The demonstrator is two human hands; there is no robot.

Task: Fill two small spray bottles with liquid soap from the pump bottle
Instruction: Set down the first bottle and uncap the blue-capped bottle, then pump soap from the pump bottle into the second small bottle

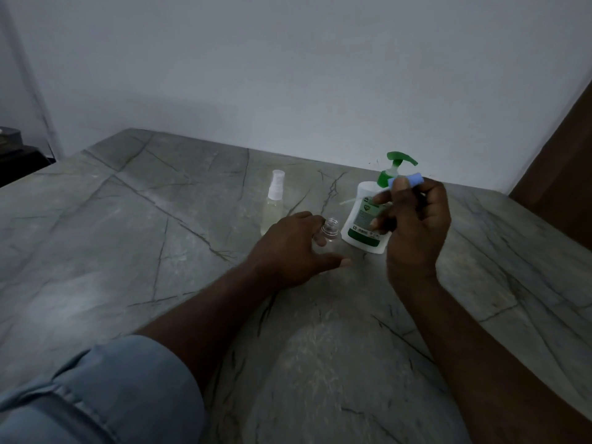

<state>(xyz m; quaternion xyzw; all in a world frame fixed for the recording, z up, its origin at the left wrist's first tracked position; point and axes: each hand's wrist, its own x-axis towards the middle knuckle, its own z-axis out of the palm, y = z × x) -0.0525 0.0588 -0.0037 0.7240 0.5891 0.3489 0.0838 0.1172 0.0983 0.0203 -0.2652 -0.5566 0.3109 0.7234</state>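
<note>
Left grip (296, 248) wraps the uncapped spray bottle (327, 240) upright on the worktop (128, 235), mouth up; right grip (413, 225) pinches a blue cap (413, 180) before the upright pump bottle (368, 216), nozzle pointing right, label unreadable.

Grey-green veined stone countertop (134, 225) fills foreground; plain pale wall (288, 65) behind, meeting counter's far edge; brown wooden panel (567, 174) at right; dark object (12, 155) at far left; lighting dim.

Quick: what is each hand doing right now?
Left hand: closed on the open bottle.
Right hand: closed on the blue spray cap.
</note>
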